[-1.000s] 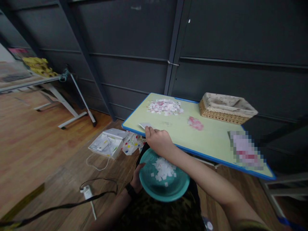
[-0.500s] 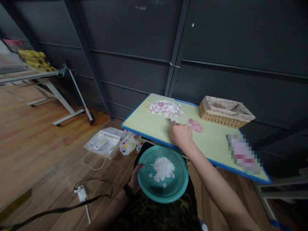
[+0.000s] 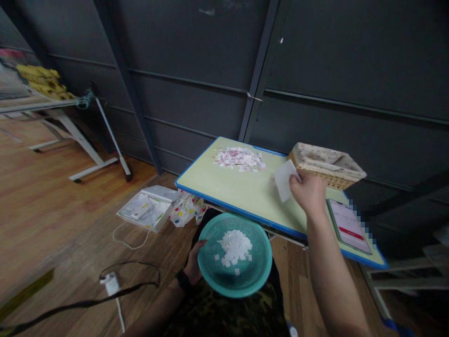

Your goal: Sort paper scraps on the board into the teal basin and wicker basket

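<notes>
My left hand (image 3: pixel 194 263) is closed on the left rim of a round green plastic colander (image 3: pixel 261 262) resting on my lap. A heap of small white square pieces (image 3: pixel 235 245) lies in the colander, with a few strays around it. My right hand (image 3: pixel 310 192) is closed on a white card-like piece (image 3: pixel 284 180), holding it tilted over the right half of the small table (image 3: pixel 228 187). On the table's far left lies a wide pile of white and pinkish pieces (image 3: pixel 240 158). Part of the tabletop behind the card and hand is hidden.
A cloth-lined wicker basket (image 3: pixel 336 180) stands at the table's back right, just beyond my right hand. A phone (image 3: pixel 349 224) lies at the right end. An open white box (image 3: pixel 147 210), a dotted plastic bag (image 3: pixel 185 209) and a cable with a white plug (image 3: pixel 110 284) are on the floor.
My right hand has moved right from beside the pile toward the wicker basket, and the white piece is lifted in its fingers. My left hand stays on the colander.
</notes>
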